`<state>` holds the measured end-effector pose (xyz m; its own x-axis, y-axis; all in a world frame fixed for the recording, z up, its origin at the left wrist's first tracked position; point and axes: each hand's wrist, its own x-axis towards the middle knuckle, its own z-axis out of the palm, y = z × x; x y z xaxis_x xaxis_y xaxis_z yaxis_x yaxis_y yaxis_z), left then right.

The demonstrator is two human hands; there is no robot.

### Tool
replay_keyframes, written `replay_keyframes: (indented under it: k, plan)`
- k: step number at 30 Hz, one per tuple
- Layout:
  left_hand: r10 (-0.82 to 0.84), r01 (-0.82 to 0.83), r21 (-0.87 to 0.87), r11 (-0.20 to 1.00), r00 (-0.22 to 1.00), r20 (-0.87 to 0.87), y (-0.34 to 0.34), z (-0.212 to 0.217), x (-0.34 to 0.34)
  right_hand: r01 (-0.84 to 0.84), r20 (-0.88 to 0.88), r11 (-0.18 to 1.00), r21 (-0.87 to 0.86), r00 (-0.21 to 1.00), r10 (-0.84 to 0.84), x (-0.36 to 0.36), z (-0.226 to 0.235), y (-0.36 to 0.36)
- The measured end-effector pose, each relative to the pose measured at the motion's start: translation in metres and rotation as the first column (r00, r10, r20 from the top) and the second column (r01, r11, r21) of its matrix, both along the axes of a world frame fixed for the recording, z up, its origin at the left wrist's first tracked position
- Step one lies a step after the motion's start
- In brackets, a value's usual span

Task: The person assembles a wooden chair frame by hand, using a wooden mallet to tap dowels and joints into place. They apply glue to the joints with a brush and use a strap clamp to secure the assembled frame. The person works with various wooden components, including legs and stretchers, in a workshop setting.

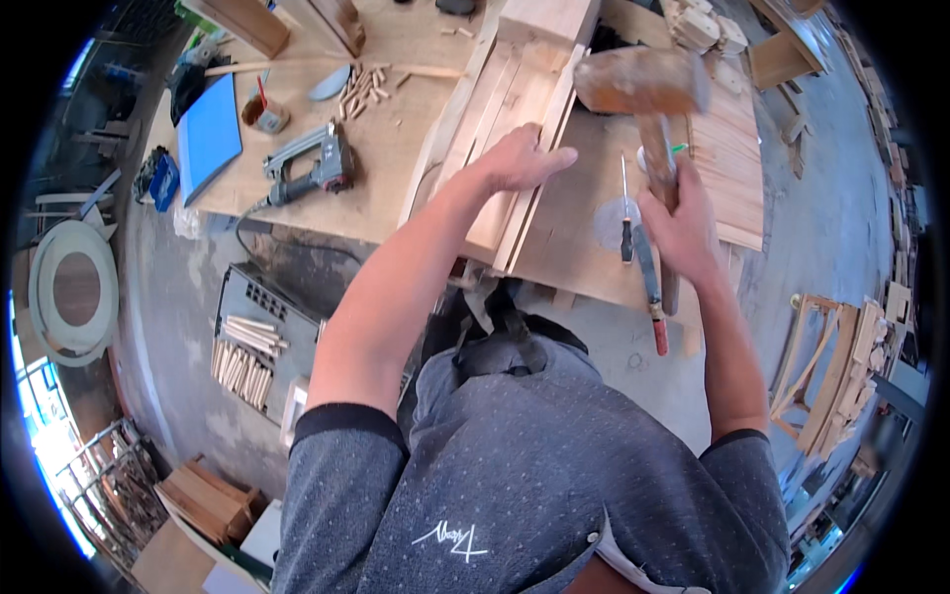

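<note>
My right hand [683, 223] is closed round the handle of a wooden mallet [638, 81]. The mallet's worn, blurred head is raised over the right side of the bench. My left hand [520, 160] lies on a long pale wooden assembly [500, 119], thumb reaching over its right rail [539, 183] and fingers bent down inside, partly hidden. The assembly has parallel rails and a thick wooden block [547, 20] at its far end. Beside my right hand, a thin screwdriver [626, 238] and a red-tipped tool [650, 282] lie on the bench.
On the workbench [396, 183] are a nail gun [315, 163] with a hose, wooden dowels [364, 91], a small pot [265, 114] and a blue folder [210, 139]. A wide wooden panel [727, 168] lies right. More dowels [242, 371] fill a low crate left. Wooden frames [826, 376] stand right.
</note>
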<state>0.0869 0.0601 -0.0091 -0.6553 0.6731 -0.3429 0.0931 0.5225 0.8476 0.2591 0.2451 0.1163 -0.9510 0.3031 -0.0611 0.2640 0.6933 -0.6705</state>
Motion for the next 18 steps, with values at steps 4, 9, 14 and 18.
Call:
replay_keyframes:
  k: [4,9,14,18]
  plan:
    - [0.048,-0.06,0.135,0.989,0.995,0.089,-0.009,-0.056,-0.021,-0.149,0.183,0.987,-0.067,0.97,0.159,0.048,0.017,-0.043]
    - [-0.016,0.016,0.005,1.0,1.0,-0.024,-0.008,-0.005,-0.004,-0.468,0.101,0.883,0.037,0.881,0.463,0.069,-0.023,-0.059]
    - [-0.016,0.016,0.011,1.0,1.0,-0.003,-0.014,-0.001,-0.004,-0.394,0.176,0.918,-0.047,0.901,0.396,0.071,-0.009,-0.064]
    - [-0.017,0.017,-0.002,1.0,1.0,-0.007,-0.013,0.004,-0.004,-0.388,0.247,0.921,-0.014,0.891,0.38,0.07,-0.023,-0.066]
